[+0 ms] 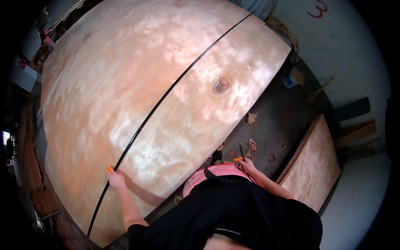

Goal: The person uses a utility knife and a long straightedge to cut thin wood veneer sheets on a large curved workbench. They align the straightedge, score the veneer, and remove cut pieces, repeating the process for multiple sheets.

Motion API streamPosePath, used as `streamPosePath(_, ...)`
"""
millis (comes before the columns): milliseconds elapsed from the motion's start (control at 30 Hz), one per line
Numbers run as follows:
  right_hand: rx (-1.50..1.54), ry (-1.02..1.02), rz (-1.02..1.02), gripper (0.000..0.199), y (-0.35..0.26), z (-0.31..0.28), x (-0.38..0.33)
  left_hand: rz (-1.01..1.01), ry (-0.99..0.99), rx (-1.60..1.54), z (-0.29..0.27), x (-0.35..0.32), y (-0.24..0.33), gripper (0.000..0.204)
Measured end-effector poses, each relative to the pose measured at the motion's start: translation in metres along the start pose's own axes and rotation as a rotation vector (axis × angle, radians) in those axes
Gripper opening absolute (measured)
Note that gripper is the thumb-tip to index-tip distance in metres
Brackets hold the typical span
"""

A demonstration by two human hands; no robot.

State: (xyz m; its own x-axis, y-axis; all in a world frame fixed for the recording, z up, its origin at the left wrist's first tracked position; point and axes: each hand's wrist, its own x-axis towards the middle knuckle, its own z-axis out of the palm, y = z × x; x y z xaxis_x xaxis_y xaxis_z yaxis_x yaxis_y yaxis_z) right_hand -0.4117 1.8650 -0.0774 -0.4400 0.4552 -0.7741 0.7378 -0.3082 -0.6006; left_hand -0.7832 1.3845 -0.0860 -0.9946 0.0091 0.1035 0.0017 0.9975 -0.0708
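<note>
A large pale wood veneer sheet (179, 133) fills the middle and left, with a dark knot near its right part. Across it runs a long thin black strip (161, 101), from the far right edge to the near left. My left hand (116, 179) is closed at the strip's near part, with a small orange piece (110, 168) at its fingertips; whether this is a cover or a grip I cannot tell. My right hand (248, 165), beside my waist and off the sheet, closes round a slim dark tool (241, 150) pointing up. Another orange piece (238, 159) shows at its fingers.
A stack of veneer sheets (312, 166) leans at the right by a pale wall (354, 200). Curled scraps (251, 145) lie on the grey floor (273, 125) between stack and sheet. A white and blue bucket (290, 81) and dark boards (352, 109) stand further right.
</note>
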Motion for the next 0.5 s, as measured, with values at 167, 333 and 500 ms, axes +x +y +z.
streamPosePath(167,0.075,0.034,-0.019,0.02,-0.007,0.009,-0.017,0.078,-0.047,0.083,0.01,0.035,-0.031,0.025)
streamPosePath(333,0.034,0.0,-0.003,0.019,0.024,0.008,-0.009,-0.057,0.216,-0.041,-0.019,0.13,0.005,0.02)
streamPosePath(500,-0.028,-0.02,-0.084,0.018,0.031,0.027,-0.016,0.037,0.357,-0.337,-0.002,0.121,0.023,0.037)
